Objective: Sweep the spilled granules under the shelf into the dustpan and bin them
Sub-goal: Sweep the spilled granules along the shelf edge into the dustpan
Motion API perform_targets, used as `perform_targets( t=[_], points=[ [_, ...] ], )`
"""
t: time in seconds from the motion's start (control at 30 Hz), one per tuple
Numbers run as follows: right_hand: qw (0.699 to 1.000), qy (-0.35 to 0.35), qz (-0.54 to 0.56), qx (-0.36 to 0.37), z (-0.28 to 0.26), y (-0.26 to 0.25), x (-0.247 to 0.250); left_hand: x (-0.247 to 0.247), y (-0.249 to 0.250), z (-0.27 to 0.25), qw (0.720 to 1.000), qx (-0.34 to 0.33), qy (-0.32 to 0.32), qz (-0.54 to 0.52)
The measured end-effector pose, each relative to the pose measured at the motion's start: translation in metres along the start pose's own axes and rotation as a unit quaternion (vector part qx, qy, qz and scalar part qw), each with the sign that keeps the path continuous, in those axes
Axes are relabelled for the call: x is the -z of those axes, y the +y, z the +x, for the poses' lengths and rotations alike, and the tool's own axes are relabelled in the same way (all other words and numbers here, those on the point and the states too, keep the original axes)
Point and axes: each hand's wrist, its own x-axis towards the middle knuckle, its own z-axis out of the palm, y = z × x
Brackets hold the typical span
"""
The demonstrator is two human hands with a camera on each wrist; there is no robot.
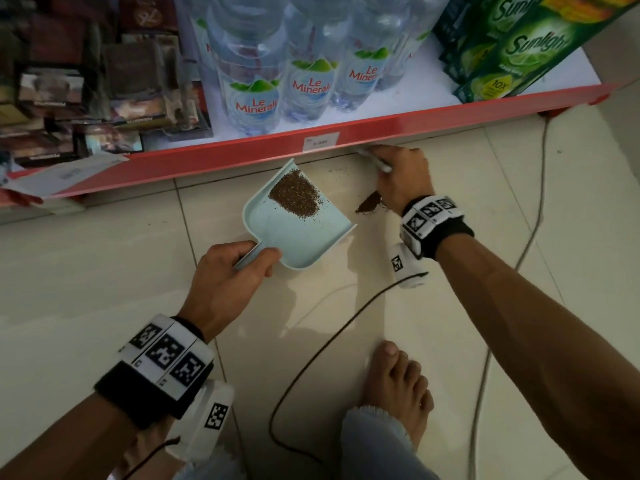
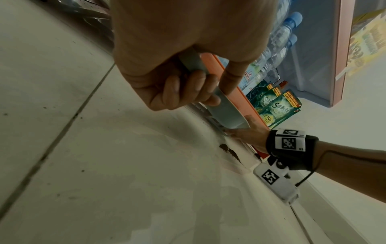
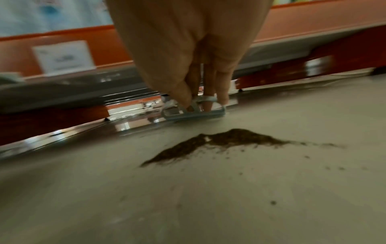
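A pale blue dustpan (image 1: 304, 233) lies on the tiled floor below the red shelf edge (image 1: 242, 157), with a heap of brown granules (image 1: 294, 195) inside it. My left hand (image 1: 228, 275) grips the dustpan's handle (image 2: 192, 61). A smaller pile of granules (image 1: 369, 205) lies on the floor to the right of the pan, also in the right wrist view as a granule pile (image 3: 219, 143). My right hand (image 1: 401, 174) holds a small pale blue brush (image 3: 194, 112) at the gap under the shelf, just beyond that pile. The brush bristles are mostly hidden.
Water bottles (image 1: 256, 98) and green soap packs (image 1: 512, 57) stand on the shelf above. A black cable (image 1: 329, 344) and a grey cable (image 1: 533, 230) run over the floor. My bare foot (image 1: 398, 386) rests near the black cable.
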Motion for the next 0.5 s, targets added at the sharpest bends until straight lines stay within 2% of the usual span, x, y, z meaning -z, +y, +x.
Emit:
perform_targets(
  t=[0.1,0.2,0.27,0.37,0.43,0.5],
  points=[
    [0.986,-0.087,0.049,0.134,-0.014,-0.014,0.004,0.002,0.000,-0.001,1.000,0.004,0.004,-0.002],
    [0.978,-0.103,0.061,0.171,-0.024,-0.002,0.026,0.005,-0.003,-0.003,1.000,0.014,0.007,-0.015],
    [0.987,-0.042,0.035,0.148,-0.024,0.012,0.038,0.006,-0.006,-0.004,1.000,0.021,0.010,-0.015],
    [0.997,0.040,-0.045,0.049,-0.015,0.025,0.038,0.006,-0.009,-0.006,0.999,0.024,0.007,-0.021],
    [0.994,0.024,-0.102,-0.023,-0.005,0.024,0.028,0.004,-0.009,-0.007,1.000,0.022,0.002,-0.020],
    [0.996,-0.003,-0.083,-0.039,0.000,0.015,0.016,0.003,-0.008,-0.006,1.000,0.018,-0.002,-0.017]
  ],
)
